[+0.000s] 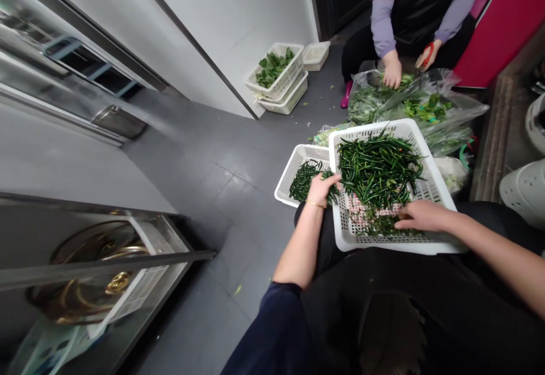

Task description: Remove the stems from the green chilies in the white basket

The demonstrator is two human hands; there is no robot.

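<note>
A large white basket (430, 184) rests on my lap, heaped with green chili peppers (378, 170). My right hand (419, 216) lies inside it near the front, fingers closed on chili bits among the loose stems. My left hand (321, 188) reaches over the basket's left rim, closed on a few green chilies above a smaller white basket (293, 167) on the floor, which holds a small pile of chilies (304, 179).
Another person sits across, hands in plastic bags of leafy greens (421, 108), one hand with red scissors (427, 55). Stacked white baskets (283, 79) with greens stand by the wall. A steel cabinet (85, 261) with lids is at the left. Grey tiled floor lies between.
</note>
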